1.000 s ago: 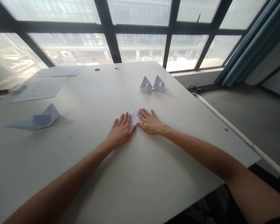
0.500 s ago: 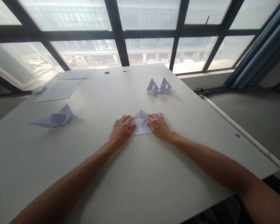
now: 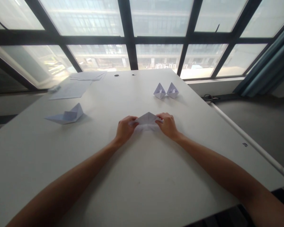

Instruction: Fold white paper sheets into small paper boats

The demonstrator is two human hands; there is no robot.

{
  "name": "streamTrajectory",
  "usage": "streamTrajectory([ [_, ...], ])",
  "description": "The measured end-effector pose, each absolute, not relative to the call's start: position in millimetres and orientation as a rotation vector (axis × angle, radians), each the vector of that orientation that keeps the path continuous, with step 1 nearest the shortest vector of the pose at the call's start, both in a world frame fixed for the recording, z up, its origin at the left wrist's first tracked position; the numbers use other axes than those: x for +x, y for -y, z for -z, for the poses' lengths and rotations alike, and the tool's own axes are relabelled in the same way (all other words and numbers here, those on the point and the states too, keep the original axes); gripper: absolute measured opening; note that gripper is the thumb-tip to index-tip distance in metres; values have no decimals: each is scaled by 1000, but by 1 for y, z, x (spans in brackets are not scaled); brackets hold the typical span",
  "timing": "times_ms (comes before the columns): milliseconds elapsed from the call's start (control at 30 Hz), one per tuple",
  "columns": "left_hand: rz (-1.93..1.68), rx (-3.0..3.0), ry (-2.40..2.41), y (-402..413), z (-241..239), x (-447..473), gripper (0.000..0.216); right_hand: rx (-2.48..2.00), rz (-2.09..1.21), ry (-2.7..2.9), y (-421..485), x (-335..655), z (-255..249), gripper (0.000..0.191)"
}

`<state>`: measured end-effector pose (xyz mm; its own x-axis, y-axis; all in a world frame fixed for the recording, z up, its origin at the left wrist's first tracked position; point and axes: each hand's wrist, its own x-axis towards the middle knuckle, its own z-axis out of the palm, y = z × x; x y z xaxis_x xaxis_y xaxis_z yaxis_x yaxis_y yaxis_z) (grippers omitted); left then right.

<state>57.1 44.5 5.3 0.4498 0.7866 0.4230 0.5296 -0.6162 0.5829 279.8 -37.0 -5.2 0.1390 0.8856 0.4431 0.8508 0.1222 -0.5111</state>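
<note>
A folded sheet of white paper (image 3: 147, 119) with a pointed top is between my hands, at the middle of the white table (image 3: 137, 164). My left hand (image 3: 126, 126) pinches its left side between thumb and fingers. On the opposite side my right hand (image 3: 167, 125) grips the paper the same way. The sheet's lower part is pale and blurred, and both side corners are partly hidden by my fingers.
Two small paper boats (image 3: 159, 91) stand side by side toward the back right. A larger paper boat (image 3: 67, 115) rests on the left. Flat paper sheets (image 3: 72, 90) lie at the back left, before the windows. A white pipe (image 3: 246, 137) runs along the right edge.
My hands were lying flat on the paper with fingers spread; now they pinch its two sides. The paper's lower strip no longer lies flat in front. The whole view has shifted slightly.
</note>
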Motion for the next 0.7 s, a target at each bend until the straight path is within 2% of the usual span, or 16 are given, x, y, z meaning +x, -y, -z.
streamTrajectory([
  [67,-1112,2438,-1103,-41,-9,57,17,-1650,10,1682,38,282,2,16],
  [167,-1240,2561,-1118,-35,-13,56,17,-1577,118,1697,43,283,-3,18],
  [300,-997,2638,-1160,-36,-10,56,17,-1582,75,1804,42,285,-1,18],
  [433,-733,2539,-1196,-44,-2,56,28,-1663,-89,1778,36,291,7,20],
  [533,-661,2536,-1314,-46,-1,56,33,-1756,-134,1705,32,292,11,27],
  [700,-709,2798,-1311,-38,-7,61,42,-1855,-14,1747,29,288,12,22],
])
